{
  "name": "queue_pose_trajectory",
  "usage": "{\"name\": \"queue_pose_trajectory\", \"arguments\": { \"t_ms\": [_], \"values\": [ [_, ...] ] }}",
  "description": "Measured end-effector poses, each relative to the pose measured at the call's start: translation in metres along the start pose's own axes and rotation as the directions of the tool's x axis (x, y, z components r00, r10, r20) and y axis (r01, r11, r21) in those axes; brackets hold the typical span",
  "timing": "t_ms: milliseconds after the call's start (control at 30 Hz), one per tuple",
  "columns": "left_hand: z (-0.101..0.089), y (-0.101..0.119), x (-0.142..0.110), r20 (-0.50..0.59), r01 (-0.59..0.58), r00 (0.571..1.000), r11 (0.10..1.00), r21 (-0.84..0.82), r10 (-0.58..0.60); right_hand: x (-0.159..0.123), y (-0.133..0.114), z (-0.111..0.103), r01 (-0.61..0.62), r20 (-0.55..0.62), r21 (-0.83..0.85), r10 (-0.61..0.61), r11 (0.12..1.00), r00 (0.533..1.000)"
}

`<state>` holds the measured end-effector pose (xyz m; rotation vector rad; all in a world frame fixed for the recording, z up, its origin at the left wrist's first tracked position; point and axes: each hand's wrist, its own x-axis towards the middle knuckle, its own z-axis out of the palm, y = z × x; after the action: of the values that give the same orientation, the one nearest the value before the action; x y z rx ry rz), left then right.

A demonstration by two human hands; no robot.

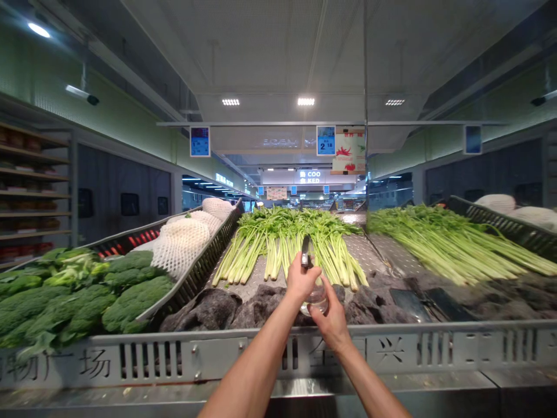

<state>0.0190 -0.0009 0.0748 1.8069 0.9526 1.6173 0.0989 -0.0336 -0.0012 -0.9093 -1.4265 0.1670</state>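
Open air over the celery, hemmed by a crate wall and a mirror

You have free room above the celery [278, 238], under the rail [261, 123] with its price signs [200, 141]. To your left, the slanting black crate wall [195, 278] bars a low path to the broccoli [137, 299]; to your right, the mirror [413, 174] is a stop, with bare metal tray [362, 247] before it. Low down, the grey crate front [217, 354] and crumpled cloth [209, 309] block you. Your left hand [303, 278] and right hand [333, 319] leave little space between them.
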Motion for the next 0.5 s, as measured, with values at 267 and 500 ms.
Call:
{"name": "queue_pose_trajectory", "arguments": {
  "t_ms": [267, 500],
  "values": [
    [-0.015, 0.005, -0.004, -0.046, 0.044, 0.998, 0.989, -0.142, -0.051, 0.001, -0.008, 0.010, 0.028, 0.046, -0.011, -0.027, 1.000, 0.999],
    [-0.036, 0.005, 0.001, -0.071, -0.009, 0.997, 0.999, -0.049, 0.006, 0.002, -0.019, 0.029, 0.047, 0.018, 0.032, -0.047, 0.998, 0.999]
  ]
}}
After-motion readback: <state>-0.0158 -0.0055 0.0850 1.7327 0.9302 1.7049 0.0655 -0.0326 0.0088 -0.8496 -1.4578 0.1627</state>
